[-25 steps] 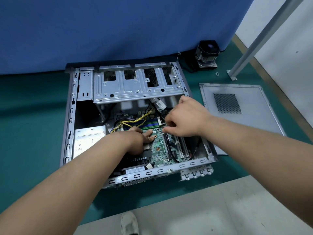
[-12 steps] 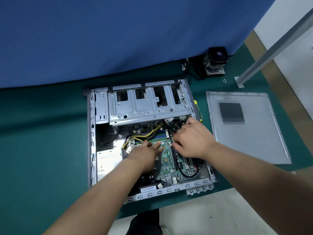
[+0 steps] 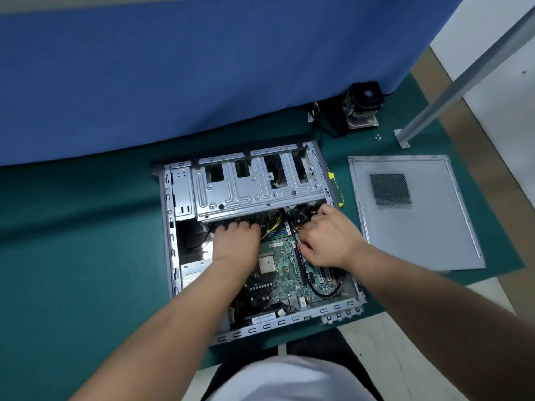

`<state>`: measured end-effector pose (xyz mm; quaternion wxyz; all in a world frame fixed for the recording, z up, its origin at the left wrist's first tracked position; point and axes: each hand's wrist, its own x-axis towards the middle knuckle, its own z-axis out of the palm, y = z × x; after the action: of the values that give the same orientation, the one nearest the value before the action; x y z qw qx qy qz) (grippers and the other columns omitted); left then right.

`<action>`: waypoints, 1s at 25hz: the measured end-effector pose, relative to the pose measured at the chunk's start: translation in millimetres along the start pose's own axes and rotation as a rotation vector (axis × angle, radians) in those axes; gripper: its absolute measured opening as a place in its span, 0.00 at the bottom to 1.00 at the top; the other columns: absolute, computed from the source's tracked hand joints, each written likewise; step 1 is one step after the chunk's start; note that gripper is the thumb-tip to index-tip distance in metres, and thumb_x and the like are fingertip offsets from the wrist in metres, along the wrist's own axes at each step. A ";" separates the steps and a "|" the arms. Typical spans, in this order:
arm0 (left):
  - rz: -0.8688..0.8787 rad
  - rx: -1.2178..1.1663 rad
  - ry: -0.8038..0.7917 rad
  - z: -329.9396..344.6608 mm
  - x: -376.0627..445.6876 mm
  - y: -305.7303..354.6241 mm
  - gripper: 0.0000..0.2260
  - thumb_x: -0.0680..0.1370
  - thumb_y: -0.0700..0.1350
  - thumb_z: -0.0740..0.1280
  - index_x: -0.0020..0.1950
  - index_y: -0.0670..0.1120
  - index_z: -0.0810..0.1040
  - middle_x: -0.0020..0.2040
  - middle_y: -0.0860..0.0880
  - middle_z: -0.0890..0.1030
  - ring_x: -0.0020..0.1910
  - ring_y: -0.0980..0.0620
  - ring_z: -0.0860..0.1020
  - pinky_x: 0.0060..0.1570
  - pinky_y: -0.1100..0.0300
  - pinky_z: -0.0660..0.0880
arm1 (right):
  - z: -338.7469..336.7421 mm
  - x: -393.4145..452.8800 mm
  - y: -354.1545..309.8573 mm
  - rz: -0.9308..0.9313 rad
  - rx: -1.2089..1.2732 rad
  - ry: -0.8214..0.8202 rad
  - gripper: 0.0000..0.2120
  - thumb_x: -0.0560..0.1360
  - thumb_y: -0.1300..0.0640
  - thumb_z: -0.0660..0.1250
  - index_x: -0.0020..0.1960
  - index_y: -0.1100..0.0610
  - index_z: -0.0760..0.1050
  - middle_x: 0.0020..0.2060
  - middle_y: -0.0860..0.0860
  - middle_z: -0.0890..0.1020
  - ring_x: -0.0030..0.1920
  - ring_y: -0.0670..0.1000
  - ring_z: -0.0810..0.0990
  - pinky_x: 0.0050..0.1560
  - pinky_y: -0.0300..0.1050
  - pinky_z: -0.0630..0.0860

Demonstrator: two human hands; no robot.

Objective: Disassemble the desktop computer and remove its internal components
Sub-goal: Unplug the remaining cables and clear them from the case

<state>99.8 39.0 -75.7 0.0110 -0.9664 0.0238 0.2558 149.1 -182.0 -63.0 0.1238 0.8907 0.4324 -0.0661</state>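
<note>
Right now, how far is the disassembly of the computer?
Done: the side panel lies off on the mat, and the cooler stands outside the case. In hand: the left hand and right hand reach among cables under the drive cage. Left: the motherboard and the drive cage are in place.
</note>
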 end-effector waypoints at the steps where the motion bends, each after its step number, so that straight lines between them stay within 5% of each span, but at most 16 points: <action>1: 0.001 0.016 -0.021 -1.3 1.3 2.0 0.23 0.76 0.39 0.66 0.70 0.48 0.71 0.66 0.46 0.77 0.66 0.42 0.74 0.64 0.47 0.69 | -0.1 0.3 0.4 0.000 -0.006 -0.004 0.18 0.77 0.46 0.54 0.32 0.49 0.71 0.28 0.47 0.77 0.30 0.50 0.70 0.50 0.51 0.68; 10: 0.092 0.105 -0.100 -0.6 2.5 -0.7 0.19 0.77 0.37 0.64 0.66 0.51 0.77 0.63 0.47 0.80 0.67 0.43 0.70 0.63 0.49 0.67 | 9.2 2.7 1.3 0.004 -0.019 0.000 0.19 0.77 0.46 0.54 0.31 0.50 0.71 0.28 0.47 0.77 0.30 0.50 0.71 0.51 0.52 0.67; 14: 0.159 0.053 -0.057 -11.9 -7.6 -12.6 0.18 0.76 0.35 0.64 0.61 0.53 0.75 0.57 0.48 0.82 0.62 0.44 0.76 0.57 0.50 0.68 | 7.7 2.4 0.4 0.005 -0.022 0.001 0.18 0.77 0.46 0.54 0.31 0.50 0.70 0.28 0.47 0.78 0.30 0.51 0.72 0.50 0.51 0.66; 19: 0.118 -0.238 -0.145 -20.3 -23.6 -46.1 0.06 0.75 0.48 0.69 0.47 0.55 0.73 0.47 0.49 0.77 0.48 0.45 0.77 0.47 0.50 0.78 | 3.3 0.7 -1.4 0.016 -0.025 0.004 0.19 0.77 0.45 0.54 0.31 0.50 0.71 0.28 0.47 0.78 0.30 0.50 0.72 0.49 0.50 0.64; 21: 0.081 -0.384 -0.168 -18.5 -29.4 -55.9 0.11 0.74 0.55 0.74 0.42 0.53 0.74 0.44 0.48 0.78 0.45 0.47 0.77 0.47 0.50 0.79 | 1.6 0.4 -2.6 0.022 -0.025 0.000 0.18 0.77 0.45 0.54 0.31 0.50 0.70 0.28 0.47 0.78 0.30 0.50 0.71 0.49 0.50 0.63; 25: 0.031 -0.546 0.058 -14.2 -41.9 -67.5 0.15 0.78 0.55 0.73 0.39 0.48 0.75 0.38 0.50 0.77 0.42 0.49 0.76 0.38 0.53 0.71 | 0.0 -0.2 -3.3 0.039 -0.034 -0.018 0.18 0.77 0.45 0.53 0.31 0.50 0.70 0.28 0.46 0.78 0.30 0.50 0.69 0.48 0.49 0.62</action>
<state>73.9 107.7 -42.1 -0.2545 -0.9400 -0.0311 0.2251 146.3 -180.2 -63.5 0.1439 0.8962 0.4148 -0.0642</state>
